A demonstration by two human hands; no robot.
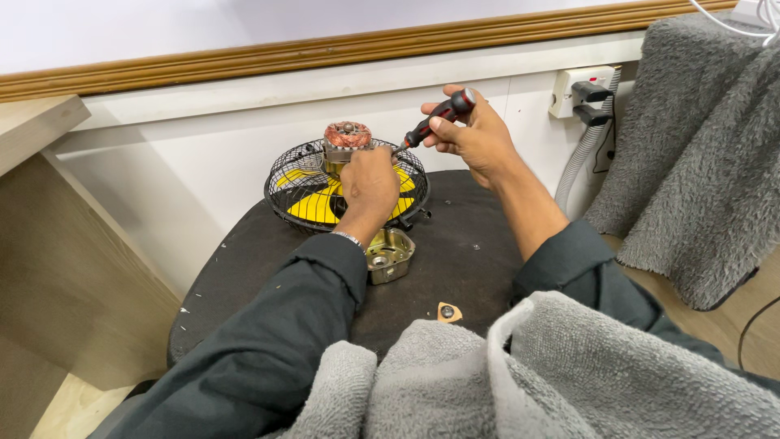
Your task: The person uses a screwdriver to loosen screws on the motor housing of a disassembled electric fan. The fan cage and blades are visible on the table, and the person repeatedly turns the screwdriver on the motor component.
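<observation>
Right hand (479, 138) shut tight round red-and-black screwdriver (435, 120), tip down-left at fan motor (348, 140) w/ copper coil. Left hand (370, 185) curled on motor, just below the tip, over black wire fan guard (296, 191) & yellow blades (317, 207). Metal motor cover (390, 254) near left wrist. Guard close to wall; open black tabletop (463, 236) under right arm.

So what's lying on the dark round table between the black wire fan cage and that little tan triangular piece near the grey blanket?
In the head view, a brass-coloured metal housing sits between the fan cage and the tan piece.
</observation>
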